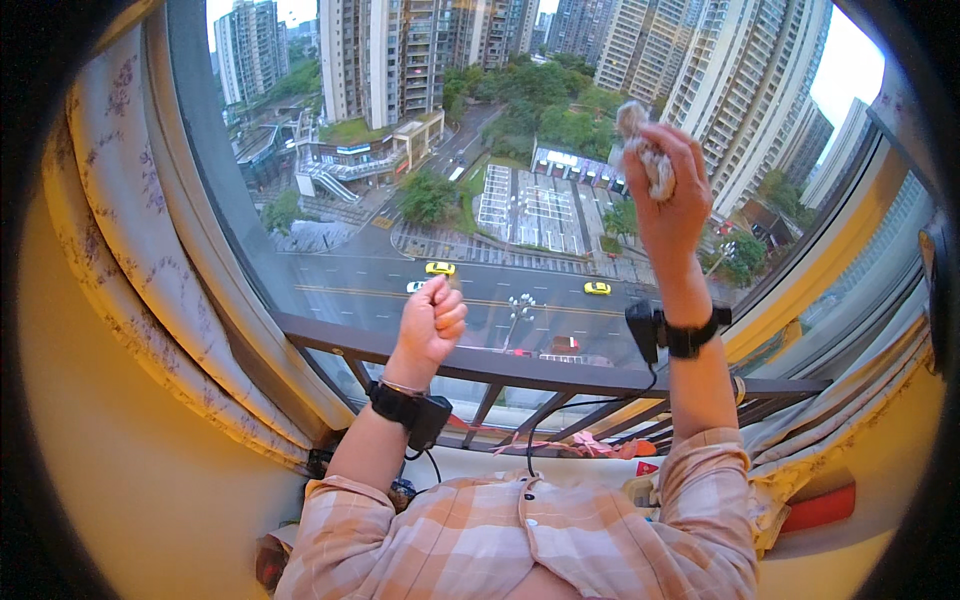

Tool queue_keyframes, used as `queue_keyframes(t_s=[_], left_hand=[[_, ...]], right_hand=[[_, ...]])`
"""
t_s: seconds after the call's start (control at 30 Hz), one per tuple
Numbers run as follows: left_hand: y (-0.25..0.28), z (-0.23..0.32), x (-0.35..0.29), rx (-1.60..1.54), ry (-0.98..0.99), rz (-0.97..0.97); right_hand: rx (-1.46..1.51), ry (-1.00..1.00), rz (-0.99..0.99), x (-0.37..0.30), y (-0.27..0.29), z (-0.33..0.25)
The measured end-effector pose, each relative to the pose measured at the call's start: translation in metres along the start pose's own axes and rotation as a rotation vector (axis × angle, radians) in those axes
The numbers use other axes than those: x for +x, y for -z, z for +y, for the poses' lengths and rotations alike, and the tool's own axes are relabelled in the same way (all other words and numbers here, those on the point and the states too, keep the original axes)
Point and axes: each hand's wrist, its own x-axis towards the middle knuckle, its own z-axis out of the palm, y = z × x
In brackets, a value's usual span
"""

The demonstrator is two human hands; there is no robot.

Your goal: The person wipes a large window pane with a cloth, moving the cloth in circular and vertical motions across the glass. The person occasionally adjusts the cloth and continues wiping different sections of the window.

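My right hand (680,195) is raised at the upper right, its fingers closed around a crumpled greyish-white cloth (657,172). Part of the cloth sticks out above the fingers, up against the window glass (520,240) or just short of it; I cannot tell which. Lower and to the left, my left hand (434,320) makes a fist above the dark railing (480,368), and nothing shows in it. Each wrist wears a black strap with a small black box, and a cable runs from each box.
A patterned curtain (125,200) hangs at the left and another curtain (850,390) at the right. Pink and red items (600,446) lie at the foot of the railing. A red object (818,508) sits at the lower right. Beyond the glass are a road, cars and tall buildings.
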Motion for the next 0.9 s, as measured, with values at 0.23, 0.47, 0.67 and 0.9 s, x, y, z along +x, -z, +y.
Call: queue_keyframes(t_s=[0.23, 0.47, 0.67, 0.9], left_hand=[[0.028, 0.013, 0.007, 0.005, -0.021, 0.024], [0.048, 0.003, 0.010, 0.086, -0.029, 0.105], [0.043, -0.001, 0.009, 0.121, -0.056, 0.117], [0.037, -0.001, 0.007, 0.202, -0.069, 0.141]], right_hand=[[-0.135, 0.382, -0.330, -0.049, -0.037, -0.029], [-0.241, 0.336, -0.199, 0.007, -0.032, -0.004], [-0.183, 0.412, -0.285, -0.014, -0.046, -0.026], [-0.283, 0.345, -0.382, -0.011, -0.014, 0.017]])
